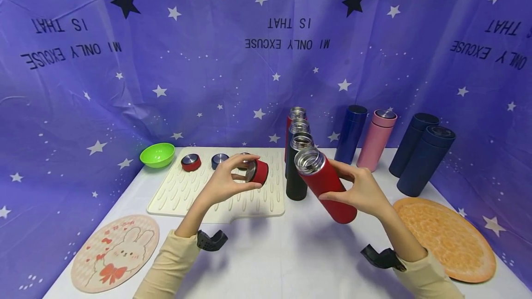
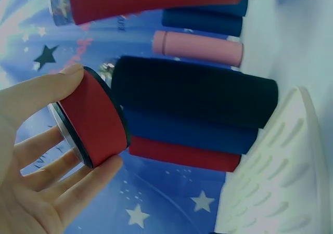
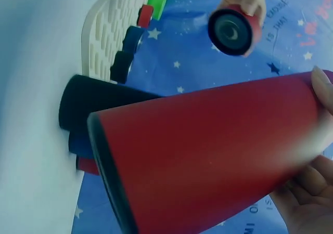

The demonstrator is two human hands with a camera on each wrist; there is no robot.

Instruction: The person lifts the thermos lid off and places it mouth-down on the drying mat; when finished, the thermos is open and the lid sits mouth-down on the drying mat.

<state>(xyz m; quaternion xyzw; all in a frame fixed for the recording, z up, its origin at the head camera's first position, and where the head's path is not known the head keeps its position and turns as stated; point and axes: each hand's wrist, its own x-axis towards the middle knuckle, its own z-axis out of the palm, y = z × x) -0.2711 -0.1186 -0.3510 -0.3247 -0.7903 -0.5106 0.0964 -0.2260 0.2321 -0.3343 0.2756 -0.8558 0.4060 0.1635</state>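
My left hand [image 1: 222, 183] pinches a red flask lid [image 1: 260, 172] between thumb and fingers, raised over the white mat's right part. The lid's silver top faces the palm; its underside [image 3: 229, 32] shows in the right wrist view. Tilted in my right hand [image 1: 363, 190] is a red flask [image 1: 326, 182] without a lid, its steel mouth [image 1: 309, 160] pointing up and left, towards the lid. Lid and flask are apart. Behind this flask stands a row of uncapped flasks: a black one [image 1: 296, 189], a blue one and a red one [image 1: 289, 126], partly hidden.
On the white ridged mat [image 1: 174, 200] sit a red lid [image 1: 191, 164], a blue lid [image 1: 219, 159] and a black lid [image 3: 122, 66]. A green bowl [image 1: 158, 156] is back left. Capped flasks, one pink [image 1: 376, 140], stand right. Round placemats [image 1: 118, 253] lie at both sides.
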